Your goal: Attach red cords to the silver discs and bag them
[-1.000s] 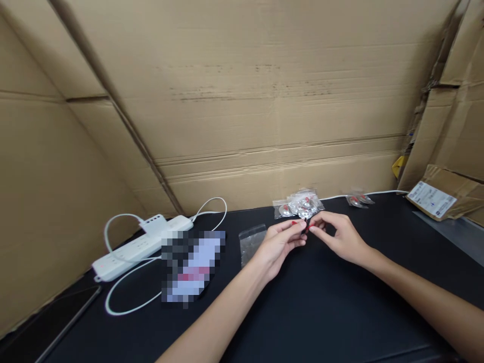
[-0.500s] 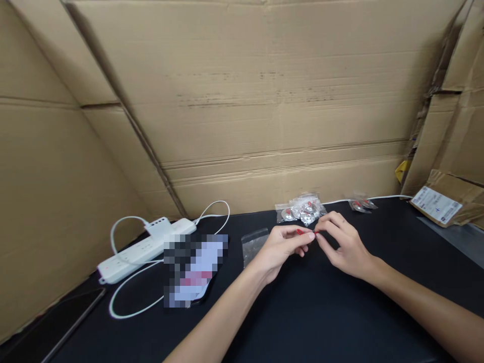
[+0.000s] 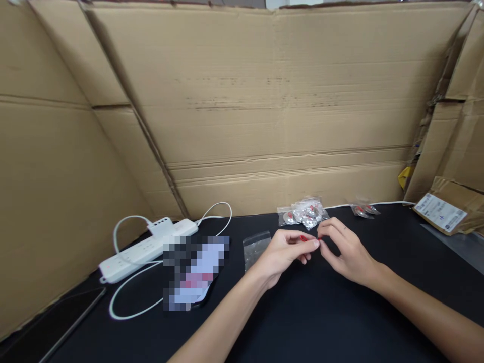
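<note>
My left hand [image 3: 284, 253] is closed, with a small red cord [image 3: 304, 238] pinched between thumb and fingers. Facing it, my right hand [image 3: 347, 253] has its thumb and forefinger pressed together on the cord's other end, just off the left fingertips. Most of the cord is hidden by the fingers. An opened clear plastic bag [image 3: 254, 248] lies on the black table beside my left wrist. Behind the hands is a heap of small clear bags [image 3: 306, 213] holding round silvery pieces with red parts.
More small bags [image 3: 364, 208] lie at the back right, near a cardboard parcel with a label [image 3: 441, 212]. To the left are a white power strip [image 3: 128, 259] with looped cables and a pixelated phone [image 3: 200, 269]. Cardboard walls [image 3: 264, 116] enclose the table [image 3: 317, 322].
The camera view has tilted up slightly, so the scene sits lower and the wall's top edge shows. Both hands keep their pinch on the red cord.
</note>
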Tool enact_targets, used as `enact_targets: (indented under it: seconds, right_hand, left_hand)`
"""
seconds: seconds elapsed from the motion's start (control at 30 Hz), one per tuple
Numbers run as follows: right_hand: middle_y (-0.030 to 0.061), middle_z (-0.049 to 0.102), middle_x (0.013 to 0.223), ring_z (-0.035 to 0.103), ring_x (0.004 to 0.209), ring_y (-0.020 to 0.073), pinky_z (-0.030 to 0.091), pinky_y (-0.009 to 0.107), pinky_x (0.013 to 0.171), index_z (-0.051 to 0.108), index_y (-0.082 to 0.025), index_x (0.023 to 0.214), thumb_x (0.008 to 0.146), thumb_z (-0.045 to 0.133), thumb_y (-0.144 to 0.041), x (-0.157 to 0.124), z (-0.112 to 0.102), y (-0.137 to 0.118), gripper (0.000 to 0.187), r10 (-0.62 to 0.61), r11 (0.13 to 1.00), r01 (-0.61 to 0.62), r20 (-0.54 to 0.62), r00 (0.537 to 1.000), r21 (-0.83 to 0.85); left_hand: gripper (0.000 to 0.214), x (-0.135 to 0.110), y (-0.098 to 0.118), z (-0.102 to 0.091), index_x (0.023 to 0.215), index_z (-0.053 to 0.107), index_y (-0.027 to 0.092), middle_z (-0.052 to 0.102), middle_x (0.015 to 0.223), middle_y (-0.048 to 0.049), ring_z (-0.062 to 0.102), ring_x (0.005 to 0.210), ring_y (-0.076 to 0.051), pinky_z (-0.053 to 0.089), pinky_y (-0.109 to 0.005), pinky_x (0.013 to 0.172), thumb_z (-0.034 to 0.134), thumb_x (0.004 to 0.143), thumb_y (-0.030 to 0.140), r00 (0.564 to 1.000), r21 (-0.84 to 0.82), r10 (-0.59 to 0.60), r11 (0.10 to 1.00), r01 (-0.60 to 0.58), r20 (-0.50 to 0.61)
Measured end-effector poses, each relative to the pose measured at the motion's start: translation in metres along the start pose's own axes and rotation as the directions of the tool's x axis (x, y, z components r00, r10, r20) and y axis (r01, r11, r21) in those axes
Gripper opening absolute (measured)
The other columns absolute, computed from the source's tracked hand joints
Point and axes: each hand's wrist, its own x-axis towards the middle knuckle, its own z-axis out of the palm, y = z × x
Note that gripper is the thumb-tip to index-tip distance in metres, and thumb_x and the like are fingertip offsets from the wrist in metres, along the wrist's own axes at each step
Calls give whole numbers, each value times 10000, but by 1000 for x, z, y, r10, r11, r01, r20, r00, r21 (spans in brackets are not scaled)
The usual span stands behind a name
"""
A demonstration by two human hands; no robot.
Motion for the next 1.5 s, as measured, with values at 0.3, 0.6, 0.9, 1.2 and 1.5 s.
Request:
enact_targets:
  seconds: [0.3,0.6,0.9,1.2,1.5]
  right_hand:
    - [112,519,1209,523,1107,233,488,405,938,459,-244,1347,870,473,-115,4,-8,-7,495,-33,999,31,277,960,11]
    - [105,478,1288,495,1171,237,460,403,979,487,-253,1328,789,524,-101,4,-13,-5,561,-19,998,-3,370,929,58]
    - [100,513,1205,514,1134,218,446,362,967,566,-198,1119,735,539,-66,4,-14,-9,407,1,986,-56,335,942,155]
    - [52,553,1065,563,965,162,463,312,869,559,-198,898,738,574,-44,5,-8,-11,223,62,934,-156,284,957,322]
    - [38,570,943,559,865,159,465,311,783,548,-197,860,778,583,-84,4,-4,-5,144,85,927,-165,239,967,338]
  left_hand:
    - [204,-1,-3,-10,739,706,110,596,655,-25,521,597,-109,402,-266,590,765,699,301,992,73,-92,994,85,90]
    - [244,0,-5,-9,702,682,122,581,639,-8,518,627,-121,399,-260,569,796,653,332,987,167,-111,982,91,112]
    - [286,-1,-5,-7,733,695,119,610,687,-27,529,623,-123,431,-274,591,799,631,365,986,226,-132,968,106,105]
    - [266,2,-6,-13,754,714,116,635,687,-40,546,613,-120,450,-276,626,777,678,363,980,206,-146,972,116,138]
    - [316,1,-3,-16,785,734,110,653,708,-61,556,623,-114,435,-264,645,709,762,424,966,192,-160,974,121,203]
